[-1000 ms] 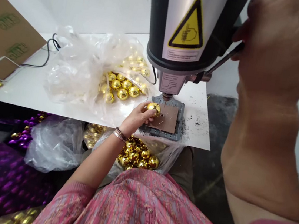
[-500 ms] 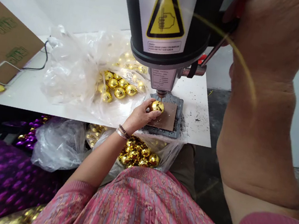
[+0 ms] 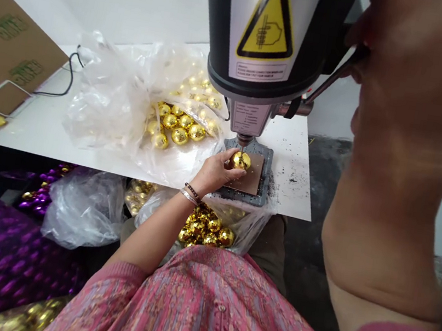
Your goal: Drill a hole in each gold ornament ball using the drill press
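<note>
My left hand [image 3: 220, 172] pinches a shiny gold ball [image 3: 241, 161] between thumb and fingers. The ball rests on a brown board [image 3: 249, 179] over the grey base [image 3: 263, 194] of a drill press [image 3: 261, 33]. Right above it the thin drill bit [image 3: 242, 149] points down and appears to meet the ball's top; exact contact is hard to make out. At the upper right, my right hand [image 3: 365, 49] is closed around the end of the press's lever [image 3: 333, 80], its fingers partly hidden by the large forearm and the frame edge.
Gold balls [image 3: 179, 135] spill from a clear plastic bag [image 3: 105, 109] on the white table [image 3: 49, 148]. More gold balls [image 3: 205, 229] lie in a bag at my lap. A cardboard box [image 3: 13, 51] stands left; dark shavings [image 3: 292, 176] dot the table's right side.
My left hand and the ball have shifted slightly right, under the bit. The lever's outer end and my right hand appear farther right; the camera view has also moved a little.
</note>
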`<state>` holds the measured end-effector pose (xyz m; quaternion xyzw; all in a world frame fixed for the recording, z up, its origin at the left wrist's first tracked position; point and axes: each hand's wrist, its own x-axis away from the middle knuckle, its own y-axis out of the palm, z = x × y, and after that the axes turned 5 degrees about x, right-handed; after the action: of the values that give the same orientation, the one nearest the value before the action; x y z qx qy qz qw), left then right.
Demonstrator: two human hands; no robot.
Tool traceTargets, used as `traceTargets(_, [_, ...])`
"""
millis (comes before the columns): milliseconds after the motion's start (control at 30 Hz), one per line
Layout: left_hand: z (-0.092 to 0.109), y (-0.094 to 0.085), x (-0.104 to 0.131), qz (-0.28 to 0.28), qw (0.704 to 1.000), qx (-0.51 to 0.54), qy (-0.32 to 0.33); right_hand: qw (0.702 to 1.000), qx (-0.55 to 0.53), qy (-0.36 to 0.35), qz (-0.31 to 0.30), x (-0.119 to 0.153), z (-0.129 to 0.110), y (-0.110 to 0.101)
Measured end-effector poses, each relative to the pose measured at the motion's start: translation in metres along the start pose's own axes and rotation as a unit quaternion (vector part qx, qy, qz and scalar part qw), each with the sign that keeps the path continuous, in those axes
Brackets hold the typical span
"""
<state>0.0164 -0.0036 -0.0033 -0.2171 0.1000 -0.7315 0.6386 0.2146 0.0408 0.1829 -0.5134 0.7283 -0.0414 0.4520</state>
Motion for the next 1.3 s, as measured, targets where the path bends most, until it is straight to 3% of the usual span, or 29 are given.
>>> traceTargets(100, [0.0, 0.001, 0.002, 0.001, 1.0, -0.012, 0.013, 0.998, -0.003, -0.028, 0.062, 0.043, -0.004, -0.004])
traceTargets(233, [-0.002, 0.002, 0.003, 0.008, 1.0, -0.015, 0.026, 0.988, 0.026, -0.114, 0.103, 0.094, 0.012, 0.005])
traceTargets(400, [-0.005, 0.004, 0.001, 0.008, 0.999, -0.013, 0.033, 0.97, 0.056, -0.178, 0.153, 0.125, 0.036, 0.021])
traceTargets(500, [-0.007, 0.005, 0.0, 0.01, 0.999, -0.019, 0.039, 0.958, 0.059, -0.217, 0.179, 0.132, 0.046, 0.031])
traceTargets(867, [-0.008, 0.006, 0.001, 0.015, 0.998, -0.016, 0.056, 0.938, -0.016, -0.227, 0.26, 0.139, 0.064, 0.067])
traceTargets(1067, [-0.008, 0.005, 0.002, 0.009, 0.998, -0.016, 0.065, 0.931, -0.033, -0.238, 0.273, 0.144, 0.073, 0.083])
traceTargets(1167, [-0.007, 0.004, 0.003, 0.012, 0.998, -0.017, 0.063, 0.928, -0.034, -0.256, 0.269, 0.143, 0.073, 0.081])
traceTargets(1300, [-0.004, 0.007, 0.002, 0.015, 0.998, -0.014, 0.055, 0.934, -0.026, -0.246, 0.258, 0.121, 0.051, 0.053])
